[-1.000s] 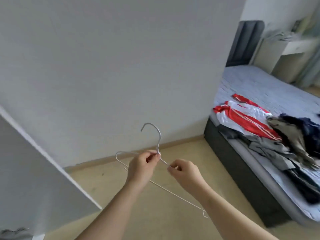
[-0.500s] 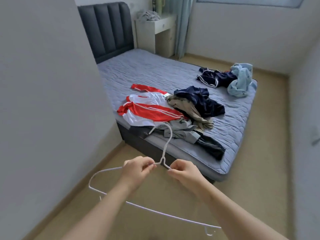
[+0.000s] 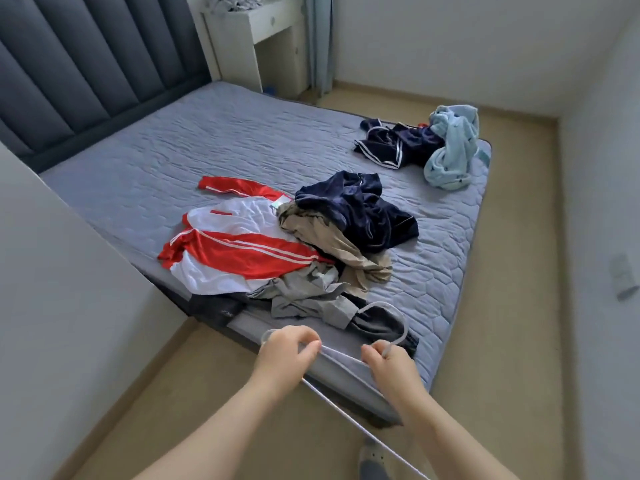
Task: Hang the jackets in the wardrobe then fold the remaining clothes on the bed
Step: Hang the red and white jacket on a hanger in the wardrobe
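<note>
Both hands hold a thin white wire hanger (image 3: 403, 327) over the near edge of the grey quilted bed (image 3: 242, 140). The left hand (image 3: 287, 351) curls round a shoulder of the wire, and the right hand (image 3: 391, 368) pinches the hook's base, slightly apart from it. The red-and-white striped track jacket (image 3: 235, 251) lies spread on the bed by that edge, touching a heap of navy, beige and grey clothes (image 3: 339, 237). It looks light, limp and slippery, so it is best lifted by the collar or shoulders.
</note>
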The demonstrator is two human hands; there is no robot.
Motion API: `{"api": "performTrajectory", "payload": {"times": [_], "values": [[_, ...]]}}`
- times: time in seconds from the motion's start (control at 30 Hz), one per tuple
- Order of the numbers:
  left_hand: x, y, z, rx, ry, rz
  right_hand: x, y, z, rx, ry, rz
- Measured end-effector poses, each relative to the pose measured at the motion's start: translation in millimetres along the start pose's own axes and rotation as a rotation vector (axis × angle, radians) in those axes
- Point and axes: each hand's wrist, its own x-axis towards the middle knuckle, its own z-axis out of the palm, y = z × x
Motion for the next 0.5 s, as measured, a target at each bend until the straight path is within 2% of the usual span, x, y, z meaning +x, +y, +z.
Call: {"api": "performTrajectory", "payload": {"times": [0.27, 0.5], "values": [[98, -25, -4, -0.253, 0.054, -0.43, 110, -27, -18, -0.002, -0.013, 0.042], [181, -102, -43, -0.45, 0.07, -0.628, 195, -88, 28, 0.143, -0.009, 0.048]]}}
